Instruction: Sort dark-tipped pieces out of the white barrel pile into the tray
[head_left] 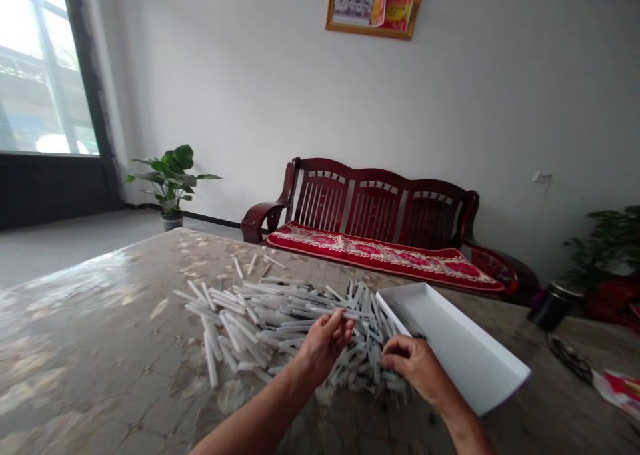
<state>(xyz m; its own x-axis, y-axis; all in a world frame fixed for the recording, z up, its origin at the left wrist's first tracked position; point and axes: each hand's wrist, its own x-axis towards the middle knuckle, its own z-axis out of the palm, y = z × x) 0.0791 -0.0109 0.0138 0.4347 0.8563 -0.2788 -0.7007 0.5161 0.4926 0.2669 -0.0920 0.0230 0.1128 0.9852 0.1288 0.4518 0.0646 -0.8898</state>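
A heap of slim, whitish, translucent tubes [265, 312] lies spread on the table [100, 348], its right part mixed with thin dark pieces. Above the heap, my left hand [323, 348] is closed, thumb and fingers pinching one slim tube [357, 314] that points right. My right hand [415, 365] is at the heap's right end, beside the white box [473, 342]. Its thumb and index finger curl together, and whatever may be between them is hidden. Inside the open box, thin dark-tipped sticks lie along the left wall.
A dark cylindrical container [555, 305] and a dark cable [570, 358] are on the right, near a red-and-white packet [620, 392]. Behind the table stands a wooden bench [375, 205] with a red cover. A potted plant [173, 182] stands at the back left.
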